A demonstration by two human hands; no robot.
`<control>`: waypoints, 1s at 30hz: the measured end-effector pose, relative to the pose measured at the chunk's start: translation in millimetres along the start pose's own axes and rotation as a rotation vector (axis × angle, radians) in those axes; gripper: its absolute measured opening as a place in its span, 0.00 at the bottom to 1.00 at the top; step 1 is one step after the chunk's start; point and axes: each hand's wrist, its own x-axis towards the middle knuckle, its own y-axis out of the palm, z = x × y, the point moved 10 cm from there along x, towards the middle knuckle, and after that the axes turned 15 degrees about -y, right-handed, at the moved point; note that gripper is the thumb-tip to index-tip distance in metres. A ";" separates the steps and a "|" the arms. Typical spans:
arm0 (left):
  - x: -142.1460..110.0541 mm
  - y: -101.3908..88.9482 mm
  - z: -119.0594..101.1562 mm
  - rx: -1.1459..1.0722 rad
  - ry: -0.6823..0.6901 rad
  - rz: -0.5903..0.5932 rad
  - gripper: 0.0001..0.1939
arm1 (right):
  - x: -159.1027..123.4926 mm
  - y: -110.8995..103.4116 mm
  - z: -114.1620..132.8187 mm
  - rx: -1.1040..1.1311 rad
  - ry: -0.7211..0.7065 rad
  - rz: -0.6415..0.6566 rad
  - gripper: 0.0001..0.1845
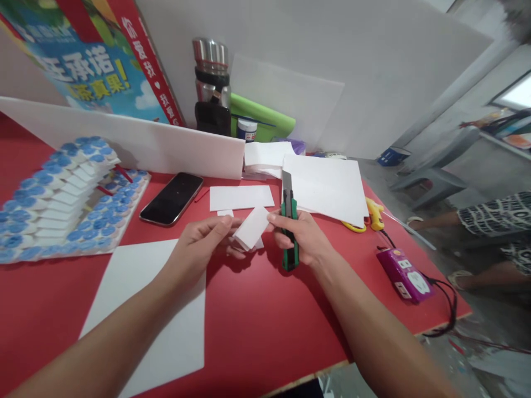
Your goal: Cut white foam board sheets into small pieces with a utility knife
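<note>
My left hand [207, 237] is closed on a small stack of white foam-board strips [251, 229], thumb on top and fingers beneath. The strips tilt up to the right above the red table. In my right hand [305, 232] is a green and black utility knife [290, 235], its blade pointing away from me. The right thumb and a fingertip also touch the stack's far end. Just beyond lies a white rectangular strip [241, 198]. A large white sheet [166, 320] lies under my left forearm.
A model staircase with blue-and-white edging [78, 193] and a phone [172, 199] are at left. White sheets [327, 185], a yellow glue gun [375, 214] and a purple box with cables [404, 275] are at right. A steel bottle [211, 72] stands behind; a person's legs [485, 271] show at far right.
</note>
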 end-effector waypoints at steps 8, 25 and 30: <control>-11.3 7.6 -9.9 0.088 0.126 0.016 0.19 | -1.6 -4.2 -19.1 0.095 0.152 -0.002 0.19; -4.8 -2.6 -17.3 0.404 0.263 -0.127 0.14 | -1.3 -6.0 7.1 -0.041 -0.068 -0.143 0.17; -22.4 9.3 -41.0 0.762 0.538 -0.279 0.16 | -9.2 3.7 16.5 -0.093 -0.156 -0.193 0.14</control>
